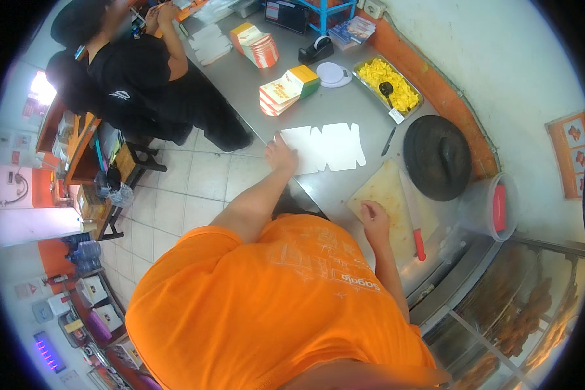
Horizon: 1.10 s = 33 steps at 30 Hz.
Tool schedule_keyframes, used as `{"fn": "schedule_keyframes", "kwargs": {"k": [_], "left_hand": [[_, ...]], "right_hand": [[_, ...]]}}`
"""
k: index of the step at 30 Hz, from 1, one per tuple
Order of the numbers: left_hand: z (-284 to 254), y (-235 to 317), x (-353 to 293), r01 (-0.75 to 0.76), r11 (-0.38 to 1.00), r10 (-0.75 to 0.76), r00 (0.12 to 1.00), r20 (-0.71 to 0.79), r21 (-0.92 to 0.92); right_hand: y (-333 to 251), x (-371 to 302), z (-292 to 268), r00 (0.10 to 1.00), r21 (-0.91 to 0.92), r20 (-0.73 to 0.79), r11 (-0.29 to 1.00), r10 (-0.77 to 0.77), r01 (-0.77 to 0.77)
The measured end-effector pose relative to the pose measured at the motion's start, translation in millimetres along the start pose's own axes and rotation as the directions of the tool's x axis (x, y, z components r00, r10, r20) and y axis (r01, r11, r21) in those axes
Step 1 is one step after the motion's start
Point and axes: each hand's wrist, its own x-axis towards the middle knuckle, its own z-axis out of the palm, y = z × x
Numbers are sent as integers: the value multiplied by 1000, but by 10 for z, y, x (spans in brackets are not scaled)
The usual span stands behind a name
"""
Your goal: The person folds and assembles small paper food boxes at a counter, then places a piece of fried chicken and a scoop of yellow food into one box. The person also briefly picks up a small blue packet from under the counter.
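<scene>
A flat white carton blank (331, 146) with notched edges lies on the metal table, its plain side up. At its left edge, by the table's rim, my left hand (281, 156) grips it. My right hand (375, 220) hovers by the near edge of a stained cutting board (378, 188), fingers curled in and nothing visible in them. Across that board rests a knife (411, 207) with a red handle. Beyond the blank stand stacks of printed cartons, one orange and green (290, 90), the other orange and white (256, 45).
A tray of yellow pieces (389, 86) holds a black scoop. Nearby are a white scale (333, 75), a tape dispenser (316, 49), a small black-handled tool (389, 142), a dark round lid (437, 158) and a clear tub (491, 208). A co-worker in black (146, 78) stands at the far left.
</scene>
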Motion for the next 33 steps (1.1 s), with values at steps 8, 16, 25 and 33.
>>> {"fn": "schedule_keyframes", "kwargs": {"k": [8, 16, 25, 33], "left_hand": [[-1, -169, 104, -506, 860, 510, 852, -117, 61], [-87, -453, 114, -959, 283, 895, 263, 360, -6], [-358, -171, 497, -969, 222, 850, 136, 508, -112], [-172, 510, 603, -973, 99, 899, -1, 438, -206]], "right_hand": [[849, 2, -866, 803, -449, -594, 847, -47, -283], [1694, 143, -1277, 353, -186, -887, 471, 296, -862], [1905, -152, -1662, 421, -311, -767, 295, 484, -904], [950, -1137, -565, 515, -392, -848, 801, -123, -453]]}}
